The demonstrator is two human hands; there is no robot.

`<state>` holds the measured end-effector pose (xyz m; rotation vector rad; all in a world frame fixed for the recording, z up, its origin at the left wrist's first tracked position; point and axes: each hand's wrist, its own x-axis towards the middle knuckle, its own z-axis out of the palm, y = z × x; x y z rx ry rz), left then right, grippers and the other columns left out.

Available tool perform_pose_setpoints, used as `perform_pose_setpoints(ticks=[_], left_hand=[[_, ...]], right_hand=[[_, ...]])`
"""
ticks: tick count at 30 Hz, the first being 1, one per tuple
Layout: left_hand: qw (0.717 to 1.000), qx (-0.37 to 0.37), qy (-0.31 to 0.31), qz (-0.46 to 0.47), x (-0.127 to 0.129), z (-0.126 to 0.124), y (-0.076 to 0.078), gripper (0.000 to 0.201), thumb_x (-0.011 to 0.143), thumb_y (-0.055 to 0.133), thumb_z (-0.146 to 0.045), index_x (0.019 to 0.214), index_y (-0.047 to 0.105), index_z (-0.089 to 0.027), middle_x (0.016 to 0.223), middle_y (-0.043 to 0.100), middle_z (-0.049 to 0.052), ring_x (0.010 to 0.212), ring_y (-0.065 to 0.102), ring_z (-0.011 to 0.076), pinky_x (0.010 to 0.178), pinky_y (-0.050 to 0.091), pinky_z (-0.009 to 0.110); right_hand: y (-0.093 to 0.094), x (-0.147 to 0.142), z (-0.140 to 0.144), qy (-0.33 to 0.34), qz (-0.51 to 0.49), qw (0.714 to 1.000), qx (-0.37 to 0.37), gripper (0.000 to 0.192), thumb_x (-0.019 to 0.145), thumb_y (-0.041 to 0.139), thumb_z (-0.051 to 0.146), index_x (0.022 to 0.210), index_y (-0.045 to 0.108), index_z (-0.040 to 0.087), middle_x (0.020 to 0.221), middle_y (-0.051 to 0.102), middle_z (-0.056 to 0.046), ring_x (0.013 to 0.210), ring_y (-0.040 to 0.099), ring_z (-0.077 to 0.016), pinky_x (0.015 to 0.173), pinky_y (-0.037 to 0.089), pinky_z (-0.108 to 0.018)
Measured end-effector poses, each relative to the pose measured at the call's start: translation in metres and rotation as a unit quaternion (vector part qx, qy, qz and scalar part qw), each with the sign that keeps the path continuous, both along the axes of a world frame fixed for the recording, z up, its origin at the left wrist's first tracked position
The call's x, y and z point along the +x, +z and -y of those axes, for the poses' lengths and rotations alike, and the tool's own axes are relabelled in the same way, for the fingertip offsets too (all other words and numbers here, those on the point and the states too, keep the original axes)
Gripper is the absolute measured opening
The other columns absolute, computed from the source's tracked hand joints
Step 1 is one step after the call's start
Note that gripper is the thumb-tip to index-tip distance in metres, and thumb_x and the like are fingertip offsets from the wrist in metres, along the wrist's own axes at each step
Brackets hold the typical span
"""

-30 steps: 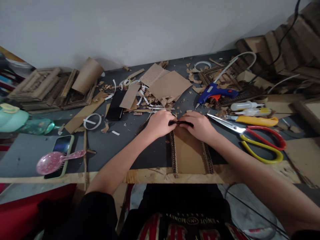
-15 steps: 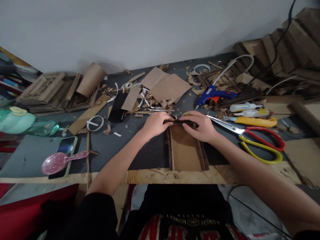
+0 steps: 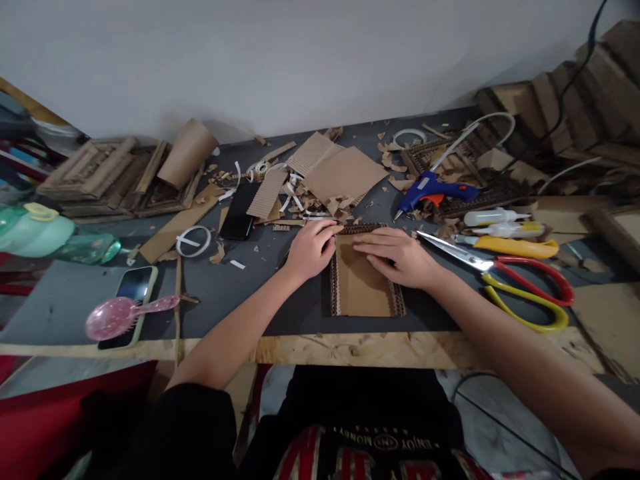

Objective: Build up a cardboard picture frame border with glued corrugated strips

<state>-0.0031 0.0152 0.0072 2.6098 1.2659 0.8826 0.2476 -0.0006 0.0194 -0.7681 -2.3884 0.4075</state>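
Note:
A shallow cardboard tray [image 3: 364,297] with corrugated strips along its sides lies flat on the dark tabletop in front of me. At its far left corner, my left hand [image 3: 313,250] is closed, the fingertips pressing the end of the far corrugated strip [image 3: 363,228]. My right hand [image 3: 400,257] reaches over the right wall, its fingers stretched out to the left and lying against the inner side of that far strip. The thumb sits lower, over the tray's floor. Part of the right wall is hidden under this hand.
Large scissors [image 3: 485,263] with red and yellow handles lie right of the tray. Behind them are a blue glue gun [image 3: 425,190], a yellow-handled cutter [image 3: 520,247] and small bottles. Cardboard scraps [image 3: 345,170] and a black phone [image 3: 239,212] lie beyond; a pink hairbrush [image 3: 113,319] rests on another phone at left.
The far strip, pinched between both hands before, now sits along the tray's far edge. The tray is farther from the table's front edge, and my right fingers have straightened out.

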Motion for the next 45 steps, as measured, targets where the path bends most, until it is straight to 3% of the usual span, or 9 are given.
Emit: perform_pose_setpoints(ticks=[3,6,10,14,18,24,31,41,45], left_hand=[[1.0,0.002,0.005,-0.015,0.002,0.0,-0.001,0.033,0.097,0.043,-0.015,0.12,0.066,-0.015,0.121,0.068,0.013,0.118,0.063,0.0256,0.104,0.05,0.043],[1.0,0.001,0.015,-0.02,0.001,0.0,0.0,0.04,0.099,0.04,-0.02,0.135,0.057,-0.012,0.128,0.066,0.016,0.121,0.062,0.0269,0.106,0.05,0.044],[1.0,0.01,0.019,-0.018,-0.001,-0.001,0.001,0.045,0.102,0.039,-0.027,0.142,0.051,-0.011,0.138,0.062,0.017,0.128,0.058,0.028,0.11,0.047,0.045],[0.999,0.003,-0.016,-0.035,-0.001,-0.001,0.003,0.043,0.105,0.035,-0.029,0.14,0.056,-0.014,0.141,0.062,0.013,0.132,0.057,0.0254,0.112,0.046,0.044],[0.995,-0.025,-0.051,-0.078,0.001,-0.001,0.001,0.048,0.106,0.032,-0.034,0.145,0.052,-0.015,0.147,0.058,0.012,0.139,0.052,0.0261,0.113,0.045,0.047],[0.994,-0.053,-0.056,-0.079,0.001,-0.001,0.002,0.048,0.107,0.031,-0.039,0.141,0.056,-0.017,0.148,0.057,0.011,0.14,0.051,0.0267,0.115,0.043,0.049],[0.995,-0.054,-0.074,-0.041,0.0,-0.002,0.006,0.041,0.105,0.038,-0.038,0.131,0.061,-0.017,0.139,0.064,0.012,0.132,0.057,0.0265,0.109,0.048,0.048],[0.991,-0.103,-0.082,-0.032,-0.004,-0.004,0.004,0.048,0.098,0.049,-0.034,0.142,0.048,-0.016,0.138,0.062,0.016,0.131,0.057,0.029,0.109,0.048,0.049],[0.989,-0.106,-0.091,-0.039,-0.003,-0.004,0.004,0.046,0.097,0.05,-0.033,0.141,0.048,-0.019,0.136,0.063,0.013,0.13,0.057,0.0283,0.109,0.047,0.049]], right_hand=[[0.005,0.001,0.0,0.037,0.033,0.998,0.027,0.028,0.097,0.054,0.027,0.117,0.072,0.019,0.122,0.074,-0.009,0.116,0.065,-0.0256,0.097,0.054,-0.046],[0.007,0.003,0.001,0.086,0.001,0.995,0.056,0.022,0.096,0.054,0.022,0.085,0.072,0.019,0.084,0.076,-0.005,0.091,0.068,-0.0198,0.086,0.057,-0.037],[0.004,0.006,0.002,0.035,-0.033,0.99,0.133,0.033,0.096,0.053,0.019,0.065,0.062,0.022,0.061,0.065,-0.002,0.077,0.066,-0.0183,0.077,0.057,-0.034],[0.002,0.006,-0.001,-0.038,-0.022,0.991,0.124,0.021,0.095,0.055,0.025,0.102,0.074,0.018,0.097,0.077,-0.009,0.097,0.07,-0.0229,0.09,0.059,-0.041],[-0.001,0.006,-0.002,-0.055,0.069,0.994,0.069,0.048,0.099,0.052,0.035,0.139,0.06,0.011,0.145,0.059,-0.016,0.135,0.055,-0.0313,0.112,0.048,-0.052],[-0.004,0.007,-0.002,-0.075,0.1,0.991,0.042,0.051,0.1,0.048,0.04,0.138,0.062,0.009,0.145,0.058,-0.016,0.142,0.048,-0.0322,0.116,0.045,-0.053],[0.003,0.006,-0.004,-0.141,0.028,0.987,0.067,0.036,0.096,0.051,0.029,0.124,0.071,0.019,0.125,0.072,-0.011,0.118,0.066,-0.0279,0.106,0.052,-0.05],[0.019,0.062,-0.029,-0.484,0.112,0.867,0.031,0.064,0.091,0.051,0.038,0.15,0.039,0.015,0.149,0.047,-0.024,0.14,0.036,-0.0431,0.112,0.03,-0.063],[0.021,0.069,-0.04,-0.518,0.198,0.832,-0.031,0.061,0.084,0.059,0.036,0.137,0.051,0.008,0.133,0.057,-0.028,0.126,0.049,-0.0418,0.107,0.035,-0.057]])
